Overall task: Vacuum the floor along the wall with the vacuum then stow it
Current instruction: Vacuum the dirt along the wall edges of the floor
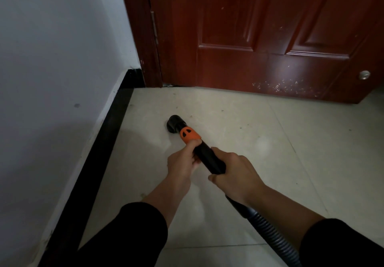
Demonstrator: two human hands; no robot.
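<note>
"So, where is the vacuum nozzle (pixel 174 123) sitting?"

"Down on the pale tiled floor (pixel 280 142), near the black skirting board (pixel 99 152) under the white wall (pixel 52 59) but apart from it. A strip of bare tile lies between them."

"And the hands?"

"The left hand (pixel 184 158) curls round the black wand (pixel 207 156) just behind its orange collar (pixel 190 135). The right hand (pixel 234 173) grips the wand further back, where the ribbed hose (pixel 268 229) runs off toward the lower right edge."

"What bounds the space ahead?"

"A red-brown door (pixel 270 38) and its frame (pixel 141 28) stand across the far end, beyond the nozzle. Open tile spreads to the right, up to the door's bottom edge."
</note>
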